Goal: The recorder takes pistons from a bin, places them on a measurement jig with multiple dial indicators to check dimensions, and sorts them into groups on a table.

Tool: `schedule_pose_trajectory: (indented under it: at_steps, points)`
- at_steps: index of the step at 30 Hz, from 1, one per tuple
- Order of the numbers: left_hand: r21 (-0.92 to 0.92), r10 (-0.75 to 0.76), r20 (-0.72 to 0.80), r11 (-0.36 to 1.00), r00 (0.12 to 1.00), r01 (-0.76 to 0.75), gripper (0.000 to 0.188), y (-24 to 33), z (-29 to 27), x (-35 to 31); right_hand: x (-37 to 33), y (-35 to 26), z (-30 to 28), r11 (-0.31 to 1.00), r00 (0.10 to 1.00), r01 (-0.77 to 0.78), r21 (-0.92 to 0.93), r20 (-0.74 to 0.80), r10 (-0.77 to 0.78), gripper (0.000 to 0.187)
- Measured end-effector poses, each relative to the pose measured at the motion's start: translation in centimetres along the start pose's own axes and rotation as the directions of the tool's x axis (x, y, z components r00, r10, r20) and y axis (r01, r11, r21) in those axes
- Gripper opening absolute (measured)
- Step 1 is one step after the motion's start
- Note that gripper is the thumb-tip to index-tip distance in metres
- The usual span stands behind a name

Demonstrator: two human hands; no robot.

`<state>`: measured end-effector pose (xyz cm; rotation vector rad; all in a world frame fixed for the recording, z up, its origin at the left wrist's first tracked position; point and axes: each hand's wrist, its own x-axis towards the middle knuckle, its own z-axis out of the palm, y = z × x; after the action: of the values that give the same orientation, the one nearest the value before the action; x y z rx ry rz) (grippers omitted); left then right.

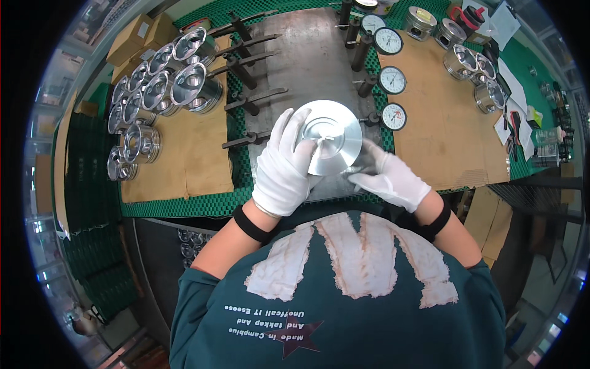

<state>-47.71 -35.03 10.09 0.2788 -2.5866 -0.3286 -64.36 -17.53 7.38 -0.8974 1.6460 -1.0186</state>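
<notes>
A shiny round aluminium piston (338, 132) is held crown up over the steel plate (301, 67), its body below the crown hidden. My left hand (283, 169), in a white glove, grips it from the left, with the thumb lying over the crown. At the lower right rim is my right hand (396, 181), gloved too, thumb and fingers apart; motion smears the fingertips, and whether they touch the piston is unclear. Just right of the rim, the nearest dial gauge (394, 116) sits on its stand.
More dial gauges (392, 80) line the plate's right edge; dark stop arms (264, 97) line its left. Several pistons (195, 86) stand on cardboard (190, 157) at left. Others (461, 61) stand on the right cardboard (430, 135), near papers and a red-and-black bottle (472, 18).
</notes>
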Motion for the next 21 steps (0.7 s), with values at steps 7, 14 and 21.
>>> schedule_pose_trajectory:
  at_steps: [7,14,21]
  points:
    - [-0.229,-0.032,-0.054,0.973,0.998,0.019,0.047,-0.6,1.4,2.0,0.8,0.7,1.8,0.944,0.992,-0.126,0.305,0.067,0.111,0.095]
    - [-0.198,0.006,-0.076,0.980,0.997,-0.020,0.051,-1.2,2.0,2.5,0.8,0.7,1.8,0.925,0.997,-0.082,0.371,0.028,0.077,0.104]
    - [-0.165,0.000,-0.090,0.986,0.996,-0.015,0.056,-1.2,2.2,2.5,1.2,1.4,1.7,0.953,0.996,-0.083,0.292,-0.014,0.091,0.102]
